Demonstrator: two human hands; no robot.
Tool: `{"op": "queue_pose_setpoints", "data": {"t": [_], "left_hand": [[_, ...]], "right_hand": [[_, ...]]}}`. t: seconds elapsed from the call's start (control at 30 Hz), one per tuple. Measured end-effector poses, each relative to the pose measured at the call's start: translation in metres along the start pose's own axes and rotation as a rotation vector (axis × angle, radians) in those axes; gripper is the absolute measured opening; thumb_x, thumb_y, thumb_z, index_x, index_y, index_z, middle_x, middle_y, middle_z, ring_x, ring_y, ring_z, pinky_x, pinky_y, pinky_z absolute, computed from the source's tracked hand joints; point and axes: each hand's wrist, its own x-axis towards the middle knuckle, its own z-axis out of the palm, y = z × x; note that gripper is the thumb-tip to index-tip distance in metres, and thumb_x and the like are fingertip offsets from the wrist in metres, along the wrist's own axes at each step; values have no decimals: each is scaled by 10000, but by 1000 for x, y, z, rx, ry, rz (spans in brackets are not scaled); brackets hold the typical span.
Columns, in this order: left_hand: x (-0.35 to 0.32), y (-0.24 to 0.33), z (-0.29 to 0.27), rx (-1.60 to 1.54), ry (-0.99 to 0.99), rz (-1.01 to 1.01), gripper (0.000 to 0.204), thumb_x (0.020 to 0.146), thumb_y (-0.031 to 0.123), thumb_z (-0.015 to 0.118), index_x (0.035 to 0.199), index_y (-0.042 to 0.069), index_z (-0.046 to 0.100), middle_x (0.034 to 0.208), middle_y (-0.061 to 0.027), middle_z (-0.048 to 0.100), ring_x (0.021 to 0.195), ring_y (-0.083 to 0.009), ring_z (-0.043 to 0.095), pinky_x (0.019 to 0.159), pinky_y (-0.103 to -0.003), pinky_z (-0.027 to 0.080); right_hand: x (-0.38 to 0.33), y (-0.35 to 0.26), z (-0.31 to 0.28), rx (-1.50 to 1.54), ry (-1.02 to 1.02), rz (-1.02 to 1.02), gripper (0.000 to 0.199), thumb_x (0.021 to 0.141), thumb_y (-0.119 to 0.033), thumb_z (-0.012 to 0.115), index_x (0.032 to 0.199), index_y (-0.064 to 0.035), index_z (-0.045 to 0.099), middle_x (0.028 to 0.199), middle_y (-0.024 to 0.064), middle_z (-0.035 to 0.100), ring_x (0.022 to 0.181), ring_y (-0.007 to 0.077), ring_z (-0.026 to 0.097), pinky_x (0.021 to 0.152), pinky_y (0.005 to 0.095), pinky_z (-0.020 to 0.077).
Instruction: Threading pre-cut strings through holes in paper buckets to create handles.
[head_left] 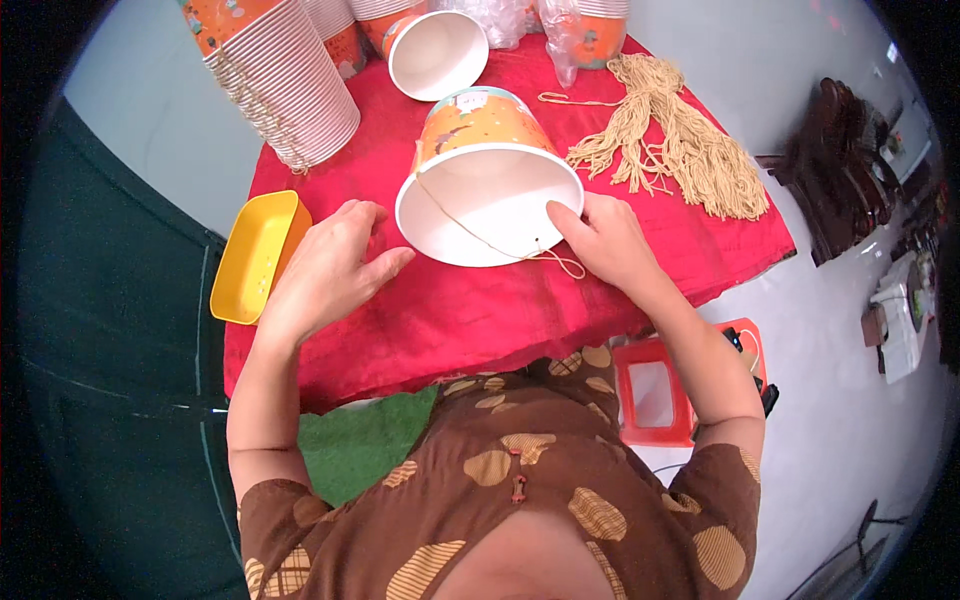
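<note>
A paper bucket (487, 190), orange printed outside and white inside, lies tilted on its side with its mouth toward me. My right hand (608, 240) holds its right rim, thumb inside and the other fingers behind the wall. A thin tan cord (572, 265) runs from the left rim across the mouth, and its looped end comes out near the lower right rim, close to my right hand. My left hand (338, 262) is just left of the bucket, open, thumb apart from the fingers, with nothing in it.
A red cloth (520, 320) covers the table. A yellow tray (250, 255) sits at the left edge. Behind stand a tall stack of buckets (290, 85) draped with cord and another tipped bucket (438, 58). Tan cords (690, 150) lie bundled at right. A red plastic stool (655, 390) stands below.
</note>
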Motion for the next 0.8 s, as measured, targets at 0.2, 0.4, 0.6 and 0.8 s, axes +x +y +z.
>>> {"op": "queue_pose_setpoints", "data": {"t": [0.2,0.4,0.6,0.8], "left_hand": [[26,-13,8,-90,60,38,881,784,291,801,1436,-77,336,1351,-318,493,1291,-417,488,1096,-439,404],[52,-20,13,-56,356,262,1171,669,344,853,1543,-18,161,1574,-297,177,1471,-438,218,1198,-474,260],[67,-16,17,172,385,453,1257,585,517,852,1559,44,213,1590,-265,198,1503,-440,146,1190,-622,63],[74,-24,31,168,319,445,1329,504,496,915,1538,14,235,1573,-252,230,1488,-438,185,1185,-636,87]], "right_hand": [[50,13,9,221,17,-42,384,915,-248,519,808,102,634,689,304,608,667,419,671,631,498,497],[115,-13,6,369,-358,176,326,974,-226,529,1007,64,674,778,175,721,743,253,689,720,445,523],[163,23,46,233,-357,-190,281,1017,-210,544,1110,9,694,895,41,716,798,95,610,718,310,514],[176,1,46,202,-266,-114,323,1022,-262,542,1023,16,706,712,32,662,559,107,593,542,291,511]]}}
